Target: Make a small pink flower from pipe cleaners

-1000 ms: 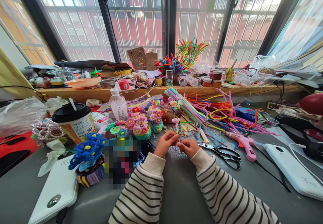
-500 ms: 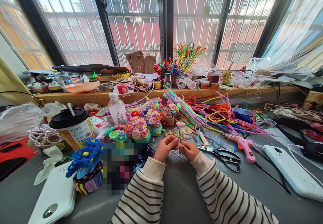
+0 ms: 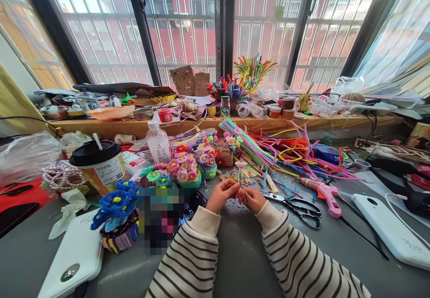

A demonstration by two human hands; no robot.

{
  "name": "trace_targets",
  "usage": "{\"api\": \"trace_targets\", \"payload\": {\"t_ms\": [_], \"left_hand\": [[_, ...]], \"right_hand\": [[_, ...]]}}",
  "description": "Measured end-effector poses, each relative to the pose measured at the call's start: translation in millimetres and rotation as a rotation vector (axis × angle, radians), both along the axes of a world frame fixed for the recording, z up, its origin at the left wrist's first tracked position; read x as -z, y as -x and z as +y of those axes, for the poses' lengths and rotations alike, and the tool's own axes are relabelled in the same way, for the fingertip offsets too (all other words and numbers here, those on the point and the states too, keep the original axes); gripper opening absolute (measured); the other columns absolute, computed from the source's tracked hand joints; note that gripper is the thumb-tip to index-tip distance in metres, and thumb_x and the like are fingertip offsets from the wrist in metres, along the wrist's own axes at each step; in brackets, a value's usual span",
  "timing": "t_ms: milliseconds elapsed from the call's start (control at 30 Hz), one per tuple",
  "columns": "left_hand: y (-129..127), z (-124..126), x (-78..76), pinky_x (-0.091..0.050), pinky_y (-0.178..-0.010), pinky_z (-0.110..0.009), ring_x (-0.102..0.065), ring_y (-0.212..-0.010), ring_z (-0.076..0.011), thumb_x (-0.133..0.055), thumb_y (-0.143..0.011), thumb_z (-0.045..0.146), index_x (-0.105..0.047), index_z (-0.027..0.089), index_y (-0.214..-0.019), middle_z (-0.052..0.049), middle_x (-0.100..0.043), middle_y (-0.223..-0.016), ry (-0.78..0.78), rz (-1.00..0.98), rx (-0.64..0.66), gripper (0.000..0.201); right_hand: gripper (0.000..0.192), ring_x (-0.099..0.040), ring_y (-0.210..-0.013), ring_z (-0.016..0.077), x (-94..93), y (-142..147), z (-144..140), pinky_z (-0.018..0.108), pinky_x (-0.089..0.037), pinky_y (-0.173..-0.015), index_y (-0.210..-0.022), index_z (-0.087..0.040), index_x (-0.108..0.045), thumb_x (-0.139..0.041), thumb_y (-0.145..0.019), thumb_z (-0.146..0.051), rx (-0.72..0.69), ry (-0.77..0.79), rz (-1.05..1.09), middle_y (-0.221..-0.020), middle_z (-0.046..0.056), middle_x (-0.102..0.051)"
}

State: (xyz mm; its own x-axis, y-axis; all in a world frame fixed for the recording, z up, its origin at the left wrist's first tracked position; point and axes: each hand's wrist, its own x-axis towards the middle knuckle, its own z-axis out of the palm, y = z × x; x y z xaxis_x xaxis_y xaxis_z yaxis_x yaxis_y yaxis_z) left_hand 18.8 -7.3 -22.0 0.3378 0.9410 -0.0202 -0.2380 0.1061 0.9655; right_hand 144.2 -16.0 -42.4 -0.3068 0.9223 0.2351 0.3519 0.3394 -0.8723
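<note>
A: Left hand [image 3: 221, 195] and right hand [image 3: 252, 198] close together, just above the grey table [image 3: 235, 262]. Both curled small, fingertips pinching a thin stem [image 3: 239, 179].
B: And the little pink flower [image 3: 240, 165]?
A: Up on top of that stem, standing straight, right above the two hands.
B: Pinched tight?
A: Looks tight on both sides. Hard to see each fingertip, too small.
B: So what could go wrong?
A: Could bend the stem in the wrong spot. Too hard a twist, and maybe a kink, or a floppy flower head.
B: Anything else?
A: Could slip out of the fingers. Thin and fuzzy, not much to grab. Then down among the tiny scraps on the table, hard to find.
B: And those scissors [image 3: 298, 206]?
A: Lying just beside the right hand, blades toward it. Could poke a wrist with a careless move to the side.
B: And the pink glue gun [image 3: 324, 193]?
A: A bit farther right, near the scissors. Cannot tell if hot. Could burn if hot and bumped.
B: What about the left side?
A: A phone [image 3: 195, 199] near the left sleeve, and pots of finished flowers [image 3: 186, 172] behind it. Could knock those with an elbow swing.
B: And the big cup [image 3: 99, 163]?
A: Well apart, far left. Safe from these hands, most likely.
</note>
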Motion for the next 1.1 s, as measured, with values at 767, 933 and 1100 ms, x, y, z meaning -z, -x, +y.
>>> {"api": "trace_targets", "payload": {"t_ms": [767, 933, 1100], "left_hand": [[0.7, -1.3, -1.6, -0.035, -0.049, -0.02, -0.043, -0.049, -0.0062, -0.062, -0.051, 0.035, -0.05, 0.013, -0.06, 0.004, -0.046, -0.051, -0.004, -0.004, -0.019, 0.027], [0.9, -0.9, -1.4, -0.036, -0.05, -0.02, -0.043, -0.049, -0.0064, -0.063, -0.05, 0.037, -0.049, 0.013, -0.059, 0.004, -0.046, -0.051, 0.001, 0.001, -0.033, 0.029], [0.4, -1.2, -2.1, -0.036, -0.05, -0.019, -0.044, -0.05, -0.0064, -0.062, -0.051, 0.036, -0.049, 0.013, -0.06, 0.003, -0.048, -0.052, -0.005, -0.014, -0.043, 0.028]], "right_hand": [[0.06, -0.031, -0.037, 0.0054, -0.9, 1.5, -1.2, 0.019, -0.025, -0.037, -0.045, -0.014, -0.046, -0.023, -0.063, -0.067, -0.034, 0.012, 0.019, -0.039, -0.003, -0.035], [0.057, -0.035, -0.04, 0.0064, 2.3, 0.0, 1.5, 0.019, -0.028, -0.041, -0.043, -0.014, -0.047, -0.028, -0.065, -0.063, 0.009, -0.027, -0.037, -0.04, -0.001, -0.042], [0.056, -0.037, -0.041, 0.0066, 3.5, 1.5, 0.9, 0.02, -0.029, -0.042, -0.043, -0.014, -0.045, -0.029, -0.064, -0.063, 0.008, -0.03, -0.013, -0.041, 0.0, -0.044]]}}
